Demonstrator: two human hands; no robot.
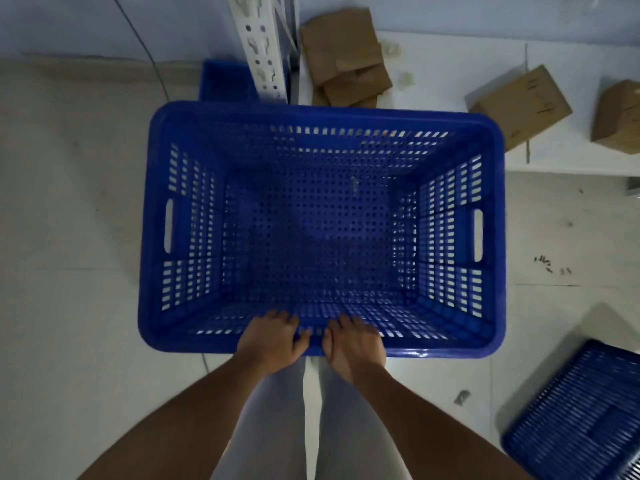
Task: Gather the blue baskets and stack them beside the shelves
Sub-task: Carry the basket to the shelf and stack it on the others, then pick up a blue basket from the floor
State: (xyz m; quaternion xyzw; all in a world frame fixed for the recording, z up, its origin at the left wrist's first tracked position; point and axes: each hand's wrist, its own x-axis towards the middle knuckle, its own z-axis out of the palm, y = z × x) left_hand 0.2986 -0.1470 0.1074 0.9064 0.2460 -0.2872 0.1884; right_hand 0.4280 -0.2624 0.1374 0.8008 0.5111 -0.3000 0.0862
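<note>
A large blue perforated basket (491,237) fills the middle of the view, seen from above, upright and empty. My left hand (272,337) and my right hand (353,344) grip its near rim side by side, fingers curled over the edge into the basket. Behind it, a second blue basket (225,81) shows partly against the wall, left of the white shelf post (261,46). Another blue basket (581,417) lies at the lower right, cut off by the frame edge.
A low white shelf board (450,64) at the upper right carries several brown cardboard boxes (519,105). A thin cable (145,46) runs down the wall at the left. Small debris (547,263) dots the pale tiled floor on the right.
</note>
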